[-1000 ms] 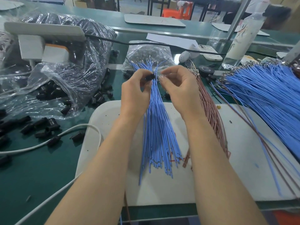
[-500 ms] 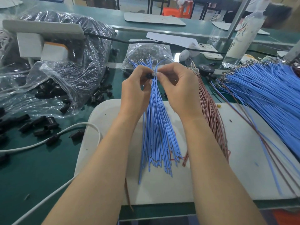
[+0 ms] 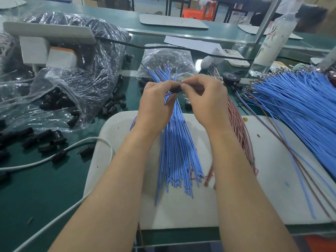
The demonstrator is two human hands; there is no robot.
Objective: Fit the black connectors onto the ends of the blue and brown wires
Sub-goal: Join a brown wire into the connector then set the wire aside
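On the green table (image 3: 45, 188), a white rectangular mat (image 3: 269, 197) at centre frame carries thin blue wires (image 3: 178, 151) and brown wires (image 3: 240, 128). Just above centre, the left hand (image 3: 156, 104) and right hand (image 3: 205, 99) each grip one small black plastic connector (image 3: 175, 90) between fingertips.

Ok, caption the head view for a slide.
Left hand grips a small black plastic connector, right hand pinching its end, over thin blue wires on white board.

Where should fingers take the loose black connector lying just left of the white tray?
Pinch the loose black connector across its barrel's long sides, coming from above: it lies flat on the green mat, sides exposed; the white cable curves close by.
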